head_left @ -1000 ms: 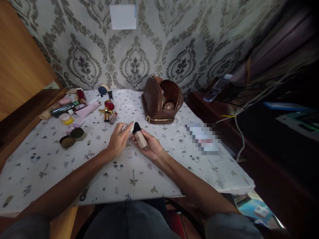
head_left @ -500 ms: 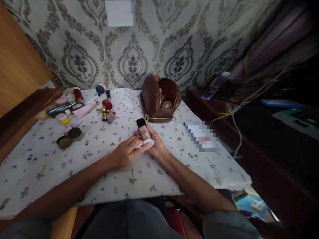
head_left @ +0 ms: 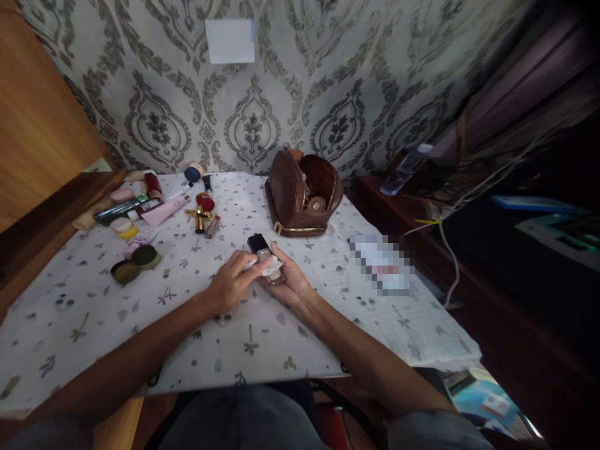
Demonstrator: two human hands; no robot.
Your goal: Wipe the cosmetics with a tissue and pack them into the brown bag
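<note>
My right hand is closed around a foundation bottle with a black cap, holding it tilted above the cloth. A white wipe is pinched in my left hand and pressed against the bottle's middle, hiding part of it. Just beyond my hands stands an open brown cosmetic bag with a gold zip; its contents are mostly in shadow.
Several cosmetics lie at the left, among them a pink tube, a red compact and an open round container. A blurred-out flat item rests on the right. A clear bottle lies on the side furniture.
The wipe has moved from the bottle's bottom end up to its middle, near the cap. The bottle's base now shows below the wipe. The view has shifted slightly.
</note>
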